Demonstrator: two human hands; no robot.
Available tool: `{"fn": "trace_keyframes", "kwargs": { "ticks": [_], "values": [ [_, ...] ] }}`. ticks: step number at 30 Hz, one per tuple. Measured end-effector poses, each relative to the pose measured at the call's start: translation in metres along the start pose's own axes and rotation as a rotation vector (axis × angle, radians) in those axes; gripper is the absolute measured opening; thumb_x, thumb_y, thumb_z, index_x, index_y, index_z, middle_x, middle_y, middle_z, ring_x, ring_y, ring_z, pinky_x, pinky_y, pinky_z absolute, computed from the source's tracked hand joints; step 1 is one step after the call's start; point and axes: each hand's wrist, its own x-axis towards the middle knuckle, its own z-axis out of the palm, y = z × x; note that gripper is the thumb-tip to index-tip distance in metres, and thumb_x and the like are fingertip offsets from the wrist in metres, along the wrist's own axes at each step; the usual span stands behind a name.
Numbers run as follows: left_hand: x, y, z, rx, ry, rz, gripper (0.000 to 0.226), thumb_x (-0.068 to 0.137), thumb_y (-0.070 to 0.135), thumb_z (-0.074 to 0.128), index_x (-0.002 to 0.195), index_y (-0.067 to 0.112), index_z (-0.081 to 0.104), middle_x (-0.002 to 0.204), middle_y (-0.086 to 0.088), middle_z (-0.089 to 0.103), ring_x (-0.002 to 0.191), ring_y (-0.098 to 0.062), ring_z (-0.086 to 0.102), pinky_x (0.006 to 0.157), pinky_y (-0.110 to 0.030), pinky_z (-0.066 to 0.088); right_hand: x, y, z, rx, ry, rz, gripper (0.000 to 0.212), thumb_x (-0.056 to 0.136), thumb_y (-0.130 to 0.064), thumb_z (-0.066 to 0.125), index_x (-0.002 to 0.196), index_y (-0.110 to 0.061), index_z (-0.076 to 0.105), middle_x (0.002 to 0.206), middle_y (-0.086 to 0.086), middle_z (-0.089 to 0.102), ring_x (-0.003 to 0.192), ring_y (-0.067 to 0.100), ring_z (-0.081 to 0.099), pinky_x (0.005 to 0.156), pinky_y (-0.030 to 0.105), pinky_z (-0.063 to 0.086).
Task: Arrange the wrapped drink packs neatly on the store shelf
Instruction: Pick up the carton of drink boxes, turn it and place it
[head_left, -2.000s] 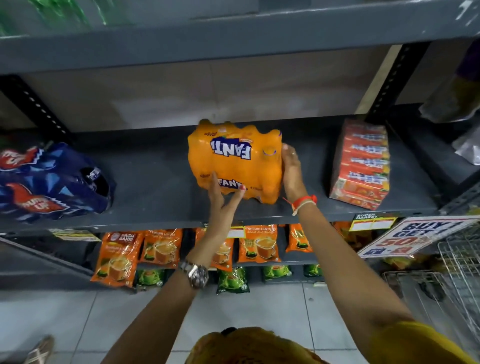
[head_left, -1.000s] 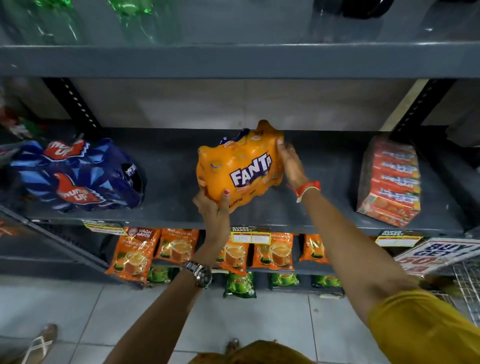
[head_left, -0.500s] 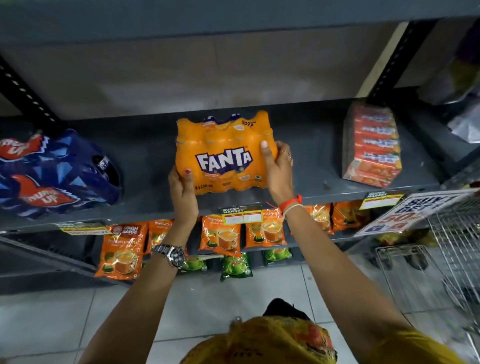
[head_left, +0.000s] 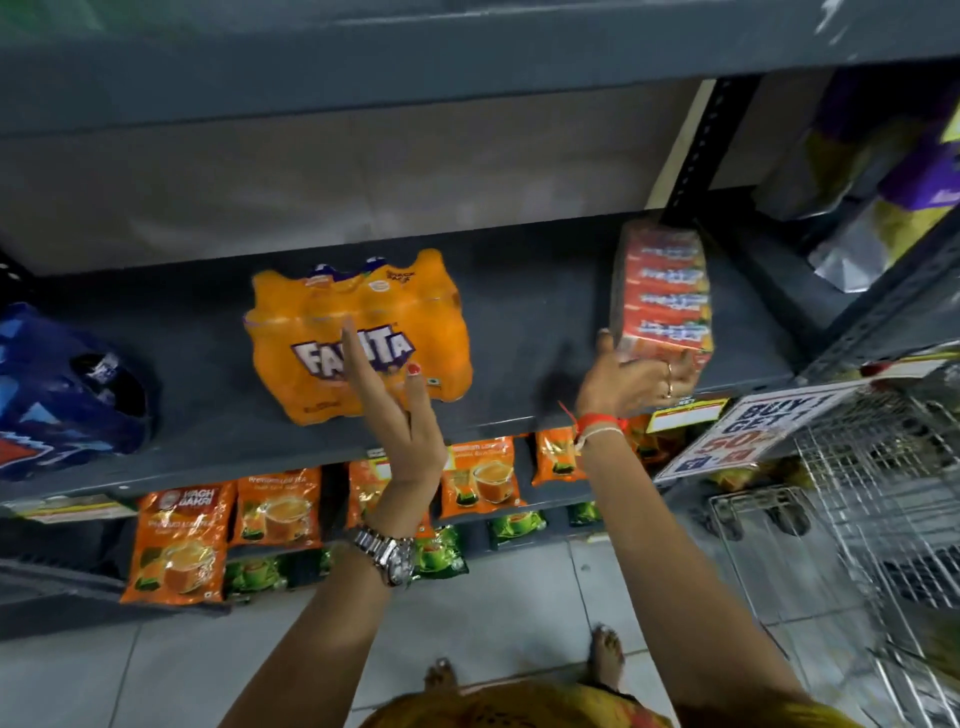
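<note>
An orange Fanta pack (head_left: 311, 332) stands upright in the middle of the grey shelf (head_left: 535, 322), logo facing me. My left hand (head_left: 400, 410) hovers flat and open in front of its lower right corner, holding nothing. My right hand (head_left: 631, 379) curls under the near bottom edge of a red wrapped drink pack (head_left: 662, 296) at the shelf's right end and grips it. A blue Thums Up pack (head_left: 62, 395) lies on its side at the far left.
Orange tea pouches (head_left: 182, 540) and green packets hang on the lower shelf. A "Buy 1 Get 1" sign (head_left: 753, 431) and a wire trolley (head_left: 883, 509) stand at the right. A black upright post (head_left: 701, 150) rises behind the red pack. My feet show on the tiled floor.
Both hands have let go of the Fanta pack, which now stands on the shelf. My right hand has moved right onto the red pack; my left hand has drawn back, open.
</note>
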Motion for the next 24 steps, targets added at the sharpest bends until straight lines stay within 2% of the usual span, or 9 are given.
{"fn": "trace_keyframes", "kwargs": {
  "ticks": [2,4,5,8,11,13,16,20,24],
  "values": [
    [-0.013,0.007,0.028,0.017,-0.081,0.015,0.061,0.096,0.031,0.035,0.142,-0.003,0.015,0.152,-0.012,0.019,0.144,-0.016,0.015,0.118,-0.031,0.018,0.028,0.015,-0.004,-0.121,-0.098,0.035,0.111,0.066,-0.047,0.080,0.145,0.001,0.019,0.149,0.025,0.024,0.138,0.039,0.025,0.113,0.041,0.020],
    [-0.022,0.010,0.057,0.035,-0.170,0.004,0.057,0.094,0.024,0.037,0.143,0.001,0.018,0.153,-0.012,0.020,0.145,-0.020,0.015,0.120,-0.034,0.015,0.049,0.028,-0.007,-0.199,-0.283,0.131,0.139,0.043,-0.074,0.077,0.144,0.003,0.022,0.148,0.024,0.030,0.135,0.037,0.031,0.113,0.042,0.025],
    [-0.025,0.010,0.068,0.051,-0.195,-0.009,0.057,0.094,0.025,0.038,0.143,0.003,0.019,0.153,-0.008,0.020,0.145,-0.019,0.014,0.120,-0.033,0.013,0.057,0.031,-0.008,-0.232,-0.357,0.152,0.146,0.033,-0.079,0.076,0.143,0.004,0.024,0.145,0.025,0.035,0.132,0.037,0.036,0.112,0.043,0.029],
    [-0.028,0.012,0.101,0.089,-0.258,-0.048,0.058,0.094,0.034,0.038,0.144,0.012,0.019,0.152,0.001,0.018,0.145,-0.010,0.011,0.120,-0.029,0.012,0.078,0.015,-0.012,-0.288,-0.285,0.037,0.125,0.048,-0.048,0.088,0.141,0.002,0.021,0.138,0.023,0.038,0.127,0.039,0.039,0.110,0.043,0.029],
    [-0.028,0.015,0.130,0.152,-0.376,-0.011,0.057,0.095,0.024,0.042,0.145,0.012,0.018,0.151,0.006,0.015,0.143,-0.003,0.006,0.115,-0.011,0.006,0.092,0.008,-0.015,-0.345,-0.341,-0.008,0.124,0.050,-0.041,0.090,0.143,-0.001,0.019,0.138,0.019,0.035,0.128,0.037,0.038,0.111,0.043,0.029],
    [-0.025,0.013,0.151,0.152,-0.447,-0.043,0.056,0.095,0.021,0.043,0.145,0.014,0.019,0.152,0.005,0.019,0.143,-0.007,0.010,0.116,-0.015,0.009,0.108,0.011,-0.018,-0.355,-0.412,-0.008,0.123,0.051,-0.038,0.090,0.144,-0.002,0.018,0.140,0.018,0.033,0.131,0.035,0.036,0.113,0.041,0.027],
    [-0.012,0.003,0.181,0.089,-0.452,-0.279,0.055,0.094,0.023,0.045,0.144,0.015,0.024,0.154,-0.004,0.023,0.142,-0.015,0.019,0.115,-0.028,0.018,0.143,0.011,-0.027,-0.347,-0.575,-0.090,0.114,0.052,-0.032,0.090,0.140,-0.003,0.024,0.140,0.016,0.032,0.133,0.033,0.034,0.114,0.036,0.027],
    [0.020,-0.011,0.211,0.001,-0.408,-0.581,0.055,0.093,0.028,0.047,0.142,0.011,0.029,0.152,-0.008,0.028,0.139,-0.020,0.028,0.116,-0.031,0.021,0.196,0.008,-0.035,-0.353,-0.796,-0.245,0.096,0.053,-0.021,0.090,0.130,-0.005,0.036,0.130,0.012,0.035,0.127,0.028,0.036,0.107,0.024,0.029],
    [0.055,-0.018,0.228,0.031,-0.385,-0.702,0.042,0.093,0.029,0.047,0.126,0.004,0.050,0.138,-0.013,0.046,0.125,-0.025,0.044,0.106,-0.032,0.032,0.235,-0.007,-0.037,-0.435,-1.034,-0.445,0.109,0.034,-0.038,0.081,0.130,-0.007,0.042,0.122,0.010,0.039,0.119,0.023,0.038,0.094,0.017,0.029]
  ]
}}
